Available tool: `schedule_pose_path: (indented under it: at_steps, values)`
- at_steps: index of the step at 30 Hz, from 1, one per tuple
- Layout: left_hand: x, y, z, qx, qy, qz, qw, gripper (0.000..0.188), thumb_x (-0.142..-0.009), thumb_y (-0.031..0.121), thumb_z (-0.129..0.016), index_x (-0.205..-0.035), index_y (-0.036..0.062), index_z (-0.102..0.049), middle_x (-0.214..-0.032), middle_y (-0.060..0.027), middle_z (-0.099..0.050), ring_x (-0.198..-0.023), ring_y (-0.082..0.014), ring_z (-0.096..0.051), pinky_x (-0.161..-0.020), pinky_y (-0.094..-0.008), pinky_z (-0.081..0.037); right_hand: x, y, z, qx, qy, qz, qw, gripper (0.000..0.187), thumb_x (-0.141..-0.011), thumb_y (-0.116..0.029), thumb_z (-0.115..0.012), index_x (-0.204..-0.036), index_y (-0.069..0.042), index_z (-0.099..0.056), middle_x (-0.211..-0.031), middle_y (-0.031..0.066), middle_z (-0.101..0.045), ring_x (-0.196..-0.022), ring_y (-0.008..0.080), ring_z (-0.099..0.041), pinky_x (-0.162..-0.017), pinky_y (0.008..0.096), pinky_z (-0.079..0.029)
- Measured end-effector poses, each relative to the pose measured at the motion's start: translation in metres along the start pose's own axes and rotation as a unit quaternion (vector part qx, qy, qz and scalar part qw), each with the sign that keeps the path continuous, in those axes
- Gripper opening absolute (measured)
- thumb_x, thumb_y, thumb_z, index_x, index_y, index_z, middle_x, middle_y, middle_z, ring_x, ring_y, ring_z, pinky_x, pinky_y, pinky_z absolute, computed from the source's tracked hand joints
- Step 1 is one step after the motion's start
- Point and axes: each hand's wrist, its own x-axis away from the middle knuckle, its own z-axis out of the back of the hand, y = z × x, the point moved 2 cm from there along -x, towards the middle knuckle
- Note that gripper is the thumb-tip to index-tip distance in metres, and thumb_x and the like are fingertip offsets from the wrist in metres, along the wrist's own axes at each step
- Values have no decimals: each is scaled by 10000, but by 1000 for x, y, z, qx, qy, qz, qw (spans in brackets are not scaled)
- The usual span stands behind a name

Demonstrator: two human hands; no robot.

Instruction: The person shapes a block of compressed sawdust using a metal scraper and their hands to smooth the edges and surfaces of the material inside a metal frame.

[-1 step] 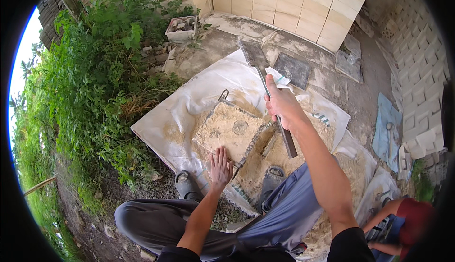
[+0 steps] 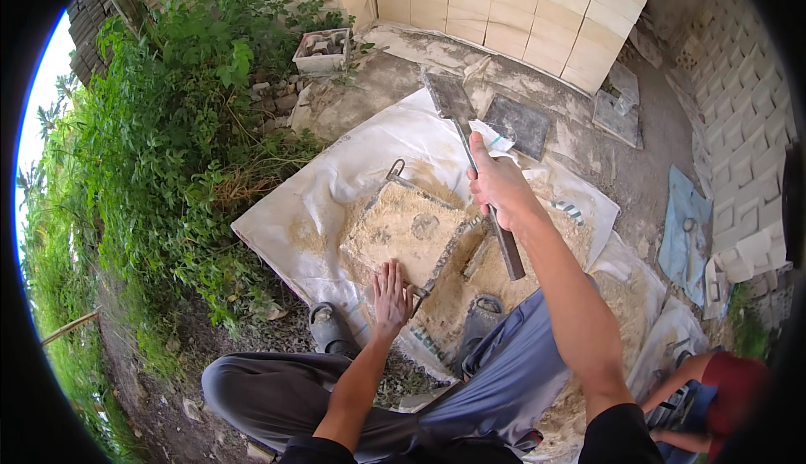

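My right hand (image 2: 502, 185) is wrapped round the dark bar handle of a flat-headed metal tool (image 2: 450, 94). The tool's broad rectangular head points away from me, raised above the white sheet (image 2: 290, 183). A square mould frame (image 2: 445, 264) full of tan sandy powder (image 2: 403, 227) lies below, with a round mark in its surface and a metal loop handle (image 2: 398, 167) at its far corner. Fingers stretched out, my left hand (image 2: 391, 294) rests flat on the powder at the mould's near edge.
More powder (image 2: 554, 237) is spread right of the mould. Dark square plates (image 2: 519, 124) lie beyond the sheet. Green plants (image 2: 176, 145) crowd the left; stacked pale blocks (image 2: 487, 2) stand behind. A blue sheet (image 2: 684, 237) and a person in red (image 2: 730, 397) are at the right.
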Motion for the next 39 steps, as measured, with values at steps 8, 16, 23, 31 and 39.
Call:
schedule_pose_path:
  at_steps: [8,16,23,31,39]
  values:
    - [-6,5,0,-45,-2,-9,999,618,-909,312,-478,-1400,-25,-310,-1471,-165,-306,-1388,-313,-239,-1128,-503,-158,1,2,-8,0,-3,-10,1000,629,-885,-641,-439,-704,-40,-494,-493,-12,-399,-387,96,-357,-384,263,-324]
    - [-11,-2,9,-21,16,27,999,640,-903,350,-500,-1380,-42,-331,-1446,-173,-337,-1358,-319,-287,-1122,-492,-178,0,7,-9,7,-9,-25,1000,634,-875,-657,-437,-694,-52,-494,-498,-13,-407,-386,85,-354,-383,255,-317]
    - [-11,-12,11,-60,27,37,997,626,-921,377,-458,-1370,-47,-355,-1450,-170,-332,-1356,-314,-294,-1119,-513,-165,0,5,-13,13,-4,-7,1000,622,-871,-650,-456,-689,-57,-498,-509,-11,-423,-389,85,-367,-376,255,-316]
    - [-23,-7,21,-42,13,49,998,571,-933,362,-418,-1361,-16,-396,-1455,-149,-341,-1368,-309,-277,-1128,-509,-138,-5,12,-14,1,0,8,1000,598,-866,-639,-482,-653,-80,-478,-510,-18,-420,-387,99,-382,-370,267,-316]
    - [-65,-5,2,-38,-50,3,998,616,-934,383,-405,-1411,6,-310,-1502,-128,-262,-1404,-299,-189,-1143,-495,-87,-2,8,-8,31,15,4,999,613,-877,-633,-467,-659,-60,-491,-508,-6,-433,-389,100,-381,-373,262,-323]
